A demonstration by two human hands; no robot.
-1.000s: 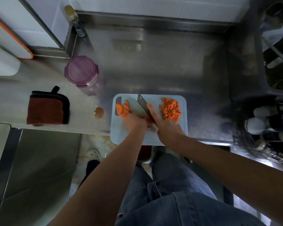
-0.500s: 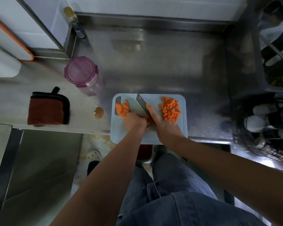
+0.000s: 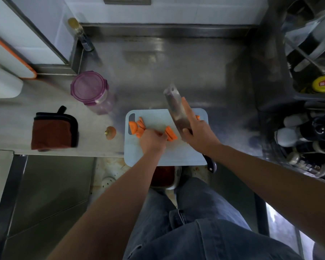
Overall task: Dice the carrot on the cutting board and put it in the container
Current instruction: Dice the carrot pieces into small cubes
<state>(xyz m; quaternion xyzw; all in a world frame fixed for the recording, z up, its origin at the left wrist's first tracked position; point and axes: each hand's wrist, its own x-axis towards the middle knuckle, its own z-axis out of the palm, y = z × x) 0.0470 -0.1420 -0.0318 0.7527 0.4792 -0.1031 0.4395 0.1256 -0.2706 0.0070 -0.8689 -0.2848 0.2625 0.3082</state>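
Right hand (image 3: 197, 136) is curled round the handle of one wide, flat metal knife (image 3: 174, 107), held tilted over the board. Long orange carrot sticks (image 3: 171, 133) are gripped by the left hand (image 3: 152, 140) on one smooth, pale blue cutting board (image 3: 176, 156) with round corners. Half-round slices (image 3: 136, 126) are piled near its left edge. One round, purple-lidded container (image 3: 90, 89) is stood on the shiny steel counter (image 3: 176, 72), off to the left.

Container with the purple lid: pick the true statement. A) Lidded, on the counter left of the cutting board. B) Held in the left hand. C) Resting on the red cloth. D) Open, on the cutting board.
A: the container, lid on, stands on the counter left of the cutting board; the left hand holds carrot sticks, the right hand the knife.
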